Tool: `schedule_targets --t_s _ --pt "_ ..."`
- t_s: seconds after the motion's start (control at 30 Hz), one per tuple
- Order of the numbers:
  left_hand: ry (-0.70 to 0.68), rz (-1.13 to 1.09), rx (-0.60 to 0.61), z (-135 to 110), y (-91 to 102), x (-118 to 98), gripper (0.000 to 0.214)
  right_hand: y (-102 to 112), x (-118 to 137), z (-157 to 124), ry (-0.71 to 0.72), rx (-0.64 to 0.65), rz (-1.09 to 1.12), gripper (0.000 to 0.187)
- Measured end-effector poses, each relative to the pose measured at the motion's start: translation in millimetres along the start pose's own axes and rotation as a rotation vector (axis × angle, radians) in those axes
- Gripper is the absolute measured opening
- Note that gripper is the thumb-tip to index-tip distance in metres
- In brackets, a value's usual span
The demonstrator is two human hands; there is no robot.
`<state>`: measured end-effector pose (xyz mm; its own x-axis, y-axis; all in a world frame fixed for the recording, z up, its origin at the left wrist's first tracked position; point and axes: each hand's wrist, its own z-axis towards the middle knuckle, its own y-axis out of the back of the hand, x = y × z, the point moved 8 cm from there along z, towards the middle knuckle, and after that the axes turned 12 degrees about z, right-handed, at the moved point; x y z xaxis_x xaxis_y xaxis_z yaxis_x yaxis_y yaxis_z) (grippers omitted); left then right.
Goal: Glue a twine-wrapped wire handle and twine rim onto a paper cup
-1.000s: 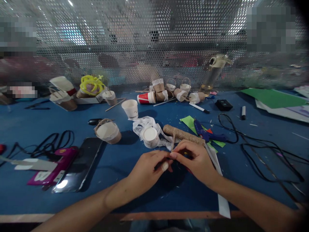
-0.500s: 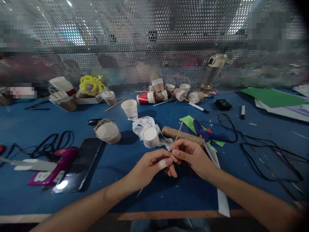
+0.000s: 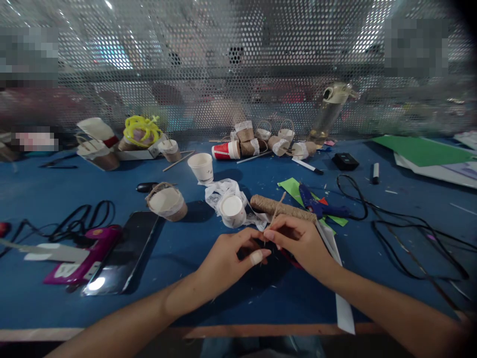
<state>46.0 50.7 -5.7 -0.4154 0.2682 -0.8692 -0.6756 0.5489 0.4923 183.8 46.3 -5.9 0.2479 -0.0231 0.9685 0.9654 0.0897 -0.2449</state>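
Observation:
My left hand (image 3: 227,261) and my right hand (image 3: 300,243) meet over the blue table (image 3: 186,258), fingers pinched together. Between them runs a thin strand of brown twine (image 3: 278,209), its free end sticking up and to the right above my right fingers. A bandage wraps one left fingertip. Just behind the hands lies a roll wound with twine (image 3: 281,209). A small white cup (image 3: 231,211) sits on crumpled white lace beside it. A blue glue gun (image 3: 316,205) lies on green paper to the right.
A twine-wrapped cup (image 3: 166,202) and a plain paper cup (image 3: 201,167) stand to the left. A phone (image 3: 122,251) and a magenta tool (image 3: 84,258) lie near black cables (image 3: 391,233). Several finished cups (image 3: 261,139) and a bottle (image 3: 330,114) line the perforated screen.
The twine's free end swung up and right, then dropped a little. My hands stayed together in nearly the same spot.

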Motion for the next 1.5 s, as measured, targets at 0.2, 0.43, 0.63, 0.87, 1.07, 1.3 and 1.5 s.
schedule_targets --t_s 0.2,0.43,0.63,0.87,1.07,1.3,1.5 --pt "-0.047 0.038 -0.023 -1 1.0 1 0.015 3 13 -6 0.134 -0.064 -0.190 0.012" --pt "-0.026 -0.198 0.096 0 -6.9 -7 0.019 -3 1 0 -0.013 0.046 0.046 0.015" --pt "-0.007 -0.307 0.187 2 -13.3 -6 0.019 -7 -3 1 -0.021 0.137 0.111 0.019" --pt "-0.009 -0.148 -0.086 2 17.3 -9 0.015 -12 -1 0 -0.018 0.223 -0.004 0.018" --pt "-0.054 -0.261 -0.154 -3 23.9 -10 0.012 -25 5 -4 0.077 0.345 -0.189 0.004" --pt "-0.025 -0.435 -0.097 0 19.7 -6 0.017 -29 13 -6 0.105 0.464 -0.177 0.010" --pt "0.017 -0.652 -0.109 6 18.2 1 0.018 -20 5 -7 0.033 0.394 -0.053 0.015"
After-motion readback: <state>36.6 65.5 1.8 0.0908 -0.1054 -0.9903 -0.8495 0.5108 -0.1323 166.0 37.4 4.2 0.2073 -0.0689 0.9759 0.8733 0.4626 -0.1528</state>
